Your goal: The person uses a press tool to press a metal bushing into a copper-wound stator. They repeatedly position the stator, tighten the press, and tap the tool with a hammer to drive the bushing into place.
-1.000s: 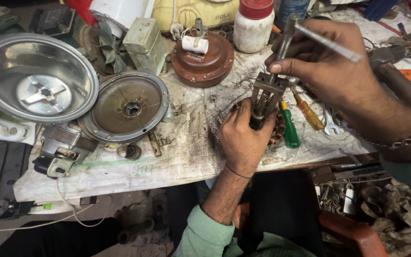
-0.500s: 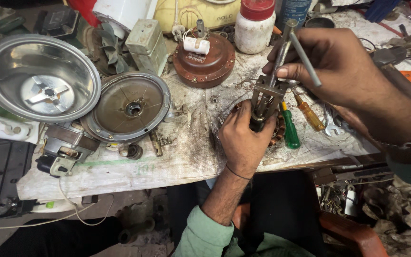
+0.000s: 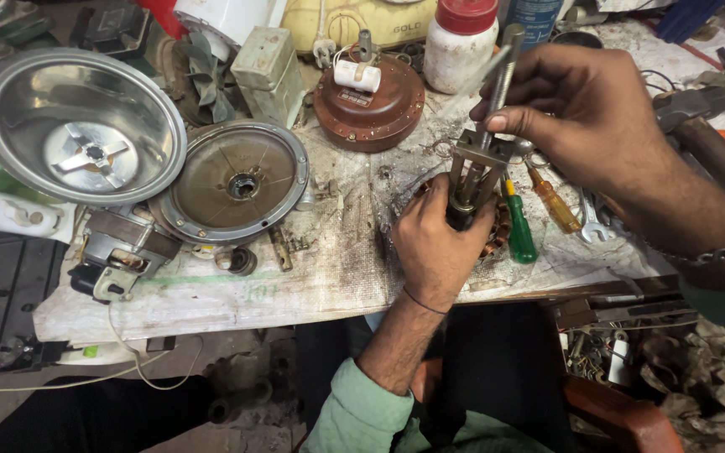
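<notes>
My left hand [image 3: 434, 247] is wrapped around the lower end of a metal puller [image 3: 478, 168] that stands on a copper-wound motor part [image 3: 497, 233] on the workbench. My right hand [image 3: 581, 117] is above it, pinching the puller's top with thumb and fingers. It also holds a thin steel rod [image 3: 503, 71] that points nearly straight up. A metal bracelet sits on the right wrist. The puller's jaws are hidden under my left hand.
A green screwdriver [image 3: 519, 235], an orange screwdriver [image 3: 554, 204] and a wrench [image 3: 591, 220] lie just right of the puller. To the left are a round cover plate [image 3: 237, 180], a steel bowl [image 3: 140, 126], a small motor [image 3: 119, 252] and a brown round housing [image 3: 371, 105]. A red-lidded jar [image 3: 459, 42] stands behind.
The steel rod in my right hand has swung from lying slanted across the hand to nearly upright. My left hand has stayed on the puller.
</notes>
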The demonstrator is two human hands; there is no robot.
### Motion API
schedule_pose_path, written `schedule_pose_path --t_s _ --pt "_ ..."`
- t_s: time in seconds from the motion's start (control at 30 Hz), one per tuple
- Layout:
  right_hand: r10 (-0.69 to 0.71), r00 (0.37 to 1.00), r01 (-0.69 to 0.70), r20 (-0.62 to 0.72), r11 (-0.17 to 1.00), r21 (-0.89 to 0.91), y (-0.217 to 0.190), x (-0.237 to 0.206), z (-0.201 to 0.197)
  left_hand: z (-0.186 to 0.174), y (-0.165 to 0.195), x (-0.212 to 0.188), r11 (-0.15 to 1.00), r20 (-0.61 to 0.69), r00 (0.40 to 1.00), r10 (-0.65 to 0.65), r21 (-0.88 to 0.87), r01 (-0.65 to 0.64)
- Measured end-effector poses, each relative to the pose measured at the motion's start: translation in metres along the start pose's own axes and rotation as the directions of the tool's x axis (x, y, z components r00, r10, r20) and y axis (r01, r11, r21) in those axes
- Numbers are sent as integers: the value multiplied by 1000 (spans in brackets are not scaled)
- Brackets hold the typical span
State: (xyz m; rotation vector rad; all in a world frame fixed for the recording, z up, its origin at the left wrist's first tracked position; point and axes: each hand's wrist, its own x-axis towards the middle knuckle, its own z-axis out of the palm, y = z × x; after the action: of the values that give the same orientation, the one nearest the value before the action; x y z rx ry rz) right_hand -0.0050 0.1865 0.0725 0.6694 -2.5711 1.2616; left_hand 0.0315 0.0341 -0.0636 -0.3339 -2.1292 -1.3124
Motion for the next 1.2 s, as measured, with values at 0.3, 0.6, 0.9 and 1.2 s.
schedule_pose_path --t_s 0.3,0.6,0.9,1.2 --pt "131 991 -131 -12 991 -34 -11 3 4 1 -6 -1 1000 -10 1000 -2 22 2" --pt "-51 998 50 19 997 53 -7 -7 -2 5 -12 -5 998 -1 999 34 45 -34" --pt "-77 997 76 20 997 29 8 -8 -6 4 -8 -3 999 6 999 34 37 -34" --pt "-7 1000 7 11 1000 9 -4 -7 -9 5 -6 -3 998 -1 999 42 54 -41"
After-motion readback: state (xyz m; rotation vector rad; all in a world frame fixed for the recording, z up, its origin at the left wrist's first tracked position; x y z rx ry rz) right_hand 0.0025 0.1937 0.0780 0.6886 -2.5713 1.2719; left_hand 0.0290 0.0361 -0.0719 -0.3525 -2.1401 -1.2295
